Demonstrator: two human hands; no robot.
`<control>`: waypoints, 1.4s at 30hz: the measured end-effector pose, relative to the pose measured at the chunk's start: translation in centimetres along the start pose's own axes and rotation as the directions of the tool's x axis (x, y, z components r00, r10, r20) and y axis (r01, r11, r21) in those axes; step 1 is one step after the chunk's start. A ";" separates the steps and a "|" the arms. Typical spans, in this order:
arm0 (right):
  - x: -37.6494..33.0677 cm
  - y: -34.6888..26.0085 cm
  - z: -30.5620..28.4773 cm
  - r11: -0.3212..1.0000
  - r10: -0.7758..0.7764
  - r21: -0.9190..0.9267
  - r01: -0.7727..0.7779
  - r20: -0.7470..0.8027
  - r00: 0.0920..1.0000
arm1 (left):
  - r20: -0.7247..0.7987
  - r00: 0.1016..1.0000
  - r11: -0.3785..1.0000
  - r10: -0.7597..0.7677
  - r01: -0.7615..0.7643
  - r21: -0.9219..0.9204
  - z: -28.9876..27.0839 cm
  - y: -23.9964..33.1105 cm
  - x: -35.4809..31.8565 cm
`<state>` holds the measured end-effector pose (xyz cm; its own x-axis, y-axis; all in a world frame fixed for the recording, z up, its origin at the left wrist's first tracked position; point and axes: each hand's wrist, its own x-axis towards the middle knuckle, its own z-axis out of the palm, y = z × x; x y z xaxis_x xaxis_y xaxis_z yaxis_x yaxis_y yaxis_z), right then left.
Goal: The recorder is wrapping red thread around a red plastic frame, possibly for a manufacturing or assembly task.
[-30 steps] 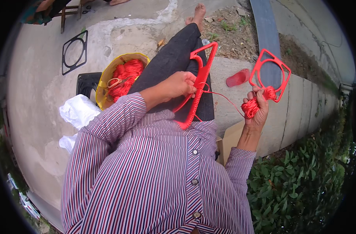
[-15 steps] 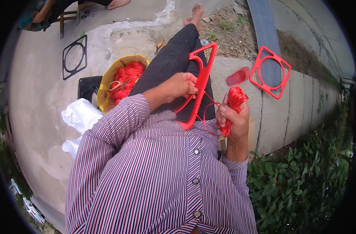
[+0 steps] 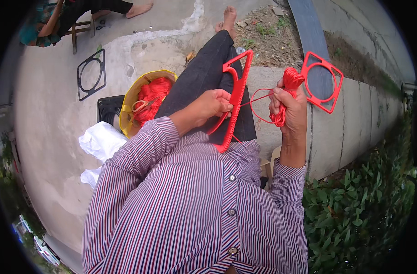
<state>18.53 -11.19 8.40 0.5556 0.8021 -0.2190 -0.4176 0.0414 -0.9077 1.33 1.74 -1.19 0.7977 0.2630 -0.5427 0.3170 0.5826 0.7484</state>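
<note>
My left hand [image 3: 214,106] is closed on a red frame [image 3: 238,93] that stands tilted on edge over my lap. Red cord is wound in a tight row along the frame's long side. In my right hand [image 3: 290,106], to the right of the frame, is a bundle of red cord [image 3: 292,82], gripped by closed fingers. A strand stretches from the bundle to the frame's wrapped edge, and a loose loop of it hangs between the two. My left fingertips are partly hidden behind the frame.
A yellow-rimmed bag [image 3: 124,106] holds more red cord and orange-handled scissors [image 3: 140,106]. White bags [image 3: 102,140] lie left of me. A second red frame [image 3: 321,82] is at the right, a black frame [image 3: 91,74] at the left. Another person [image 3: 71,20] sits far left; bushes [image 3: 354,219] grow lower right.
My right hand has moved up and to the right with the cord bundle, drawing the strand straighter. My left hand keeps its hold on the frame.
</note>
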 end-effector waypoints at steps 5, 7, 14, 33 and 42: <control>-1.8 -1.0 -3.5 0.965 0.039 -0.260 -0.039 -0.007 0.999 | 0.119 0.987 0.926 -0.112 0.147 -0.348 -0.2 0.0 -1.5; -2.9 -1.0 -4.0 0.974 -0.089 -0.220 0.060 -0.122 0.989 | 0.160 0.983 0.922 -0.092 0.145 -0.360 -0.5 0.0 -2.6; -6.5 -1.9 -3.2 0.989 -0.108 0.090 0.119 -0.118 0.987 | 0.262 0.958 0.863 0.120 0.030 -0.504 -2.0 0.2 -5.5; -8.5 -3.5 -10.9 0.815 -0.361 0.340 0.468 -0.332 0.871 | 0.320 0.933 0.870 0.161 0.019 -0.492 -1.8 0.0 -4.9; -9.1 -2.2 -13.2 0.762 -0.333 0.426 0.487 -0.387 0.860 | 0.341 0.932 0.888 0.125 0.048 -0.457 -1.2 0.2 -4.1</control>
<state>23.91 -26.41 7.70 0.8950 0.4453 -0.0247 -0.3542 0.6762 -0.6460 -2.47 1.69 0.67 0.9578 0.0558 -0.2818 0.0854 0.8812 0.4649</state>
